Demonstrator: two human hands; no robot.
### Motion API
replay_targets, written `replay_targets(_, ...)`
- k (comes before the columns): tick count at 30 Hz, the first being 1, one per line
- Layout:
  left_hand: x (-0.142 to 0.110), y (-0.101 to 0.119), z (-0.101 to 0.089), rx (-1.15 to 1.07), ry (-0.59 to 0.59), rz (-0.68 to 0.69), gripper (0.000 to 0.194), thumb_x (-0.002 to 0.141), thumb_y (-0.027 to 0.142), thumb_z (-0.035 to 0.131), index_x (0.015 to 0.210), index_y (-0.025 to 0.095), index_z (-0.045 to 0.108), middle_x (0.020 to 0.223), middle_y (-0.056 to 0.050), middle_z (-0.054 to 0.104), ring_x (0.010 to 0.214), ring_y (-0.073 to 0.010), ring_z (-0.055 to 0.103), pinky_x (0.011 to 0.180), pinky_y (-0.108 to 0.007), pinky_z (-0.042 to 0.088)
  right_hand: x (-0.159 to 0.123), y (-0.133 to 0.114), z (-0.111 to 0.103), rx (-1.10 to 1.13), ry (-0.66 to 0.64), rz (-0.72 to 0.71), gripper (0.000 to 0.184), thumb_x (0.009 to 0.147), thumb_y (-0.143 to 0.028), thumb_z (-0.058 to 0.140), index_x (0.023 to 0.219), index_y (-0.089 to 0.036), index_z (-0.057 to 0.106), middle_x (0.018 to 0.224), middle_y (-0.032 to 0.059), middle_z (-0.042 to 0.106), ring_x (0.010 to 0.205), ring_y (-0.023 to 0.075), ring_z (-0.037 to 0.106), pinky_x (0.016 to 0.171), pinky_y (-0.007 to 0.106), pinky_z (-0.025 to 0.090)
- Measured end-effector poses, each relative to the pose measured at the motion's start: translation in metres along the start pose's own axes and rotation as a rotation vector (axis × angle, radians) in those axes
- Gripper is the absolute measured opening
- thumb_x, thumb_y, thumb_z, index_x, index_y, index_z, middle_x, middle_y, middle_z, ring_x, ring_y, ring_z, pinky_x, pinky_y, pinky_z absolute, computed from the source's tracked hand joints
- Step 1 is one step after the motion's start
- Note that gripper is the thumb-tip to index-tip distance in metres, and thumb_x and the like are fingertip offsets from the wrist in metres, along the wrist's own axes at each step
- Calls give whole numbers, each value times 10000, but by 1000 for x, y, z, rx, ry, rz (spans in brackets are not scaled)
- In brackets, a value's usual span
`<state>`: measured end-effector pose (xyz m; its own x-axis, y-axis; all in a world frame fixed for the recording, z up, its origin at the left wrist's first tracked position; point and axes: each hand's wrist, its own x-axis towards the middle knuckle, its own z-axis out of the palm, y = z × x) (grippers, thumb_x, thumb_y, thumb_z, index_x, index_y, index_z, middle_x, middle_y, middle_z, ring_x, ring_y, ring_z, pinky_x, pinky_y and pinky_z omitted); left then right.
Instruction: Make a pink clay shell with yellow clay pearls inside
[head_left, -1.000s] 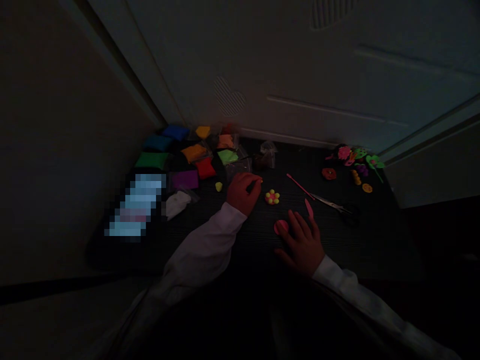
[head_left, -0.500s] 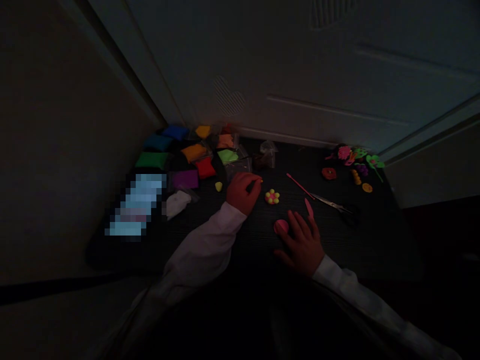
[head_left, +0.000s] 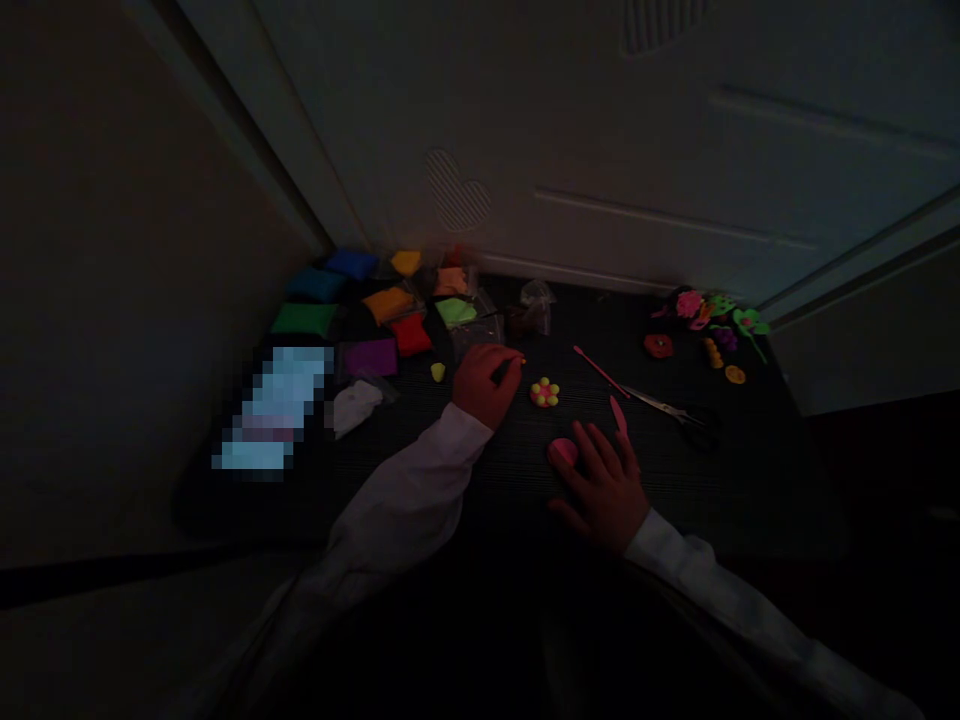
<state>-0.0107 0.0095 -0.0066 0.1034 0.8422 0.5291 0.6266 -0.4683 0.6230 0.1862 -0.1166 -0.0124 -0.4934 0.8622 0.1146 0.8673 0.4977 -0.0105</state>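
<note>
The scene is very dark. My left hand (head_left: pixel 486 383) rests on the dark mat (head_left: pixel 465 480) with its fingers curled, pinching a tiny orange bit at the fingertips, just left of a small yellow clay flower (head_left: pixel 544 393) with a pink centre. My right hand (head_left: pixel 602 487) lies flat with fingers stretched out, its fingertips on a pink clay disc (head_left: pixel 562 453). A pink plastic tool (head_left: pixel 617 414) lies just beyond that hand.
Several coloured clay packets (head_left: pixel 375 310) are piled at the back left, with a white lump (head_left: pixel 355 405) and a yellow bit (head_left: pixel 437 372) nearby. A pink stick (head_left: pixel 600 371) and scissors (head_left: pixel 671 410) lie right of centre. Finished clay figures (head_left: pixel 709 325) sit at the back right, below a white door.
</note>
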Motion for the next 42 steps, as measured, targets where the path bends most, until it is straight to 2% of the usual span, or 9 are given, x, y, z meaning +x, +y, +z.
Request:
replay_targets(21,0,1,-2,-6,-1,-17,195,847,289,498,913,126,584,926,-48,609,850,-145,584,750,-344,497,1,-1,-3,24,-19,-15,592,777,-596,427,1311,-344,376,1410,123,352,1285,316,302,1021,544,141)
replay_targets(42,0,1,-2,-4,-8,-24,196,846,293,499,901,125,585,916,-46,610,849,-145,583,754,-347,493,2,-1,-4,17,-20,50,623,773,-603,422,1311,-290,391,1435,149,291,1295,315,283,1027,528,142)
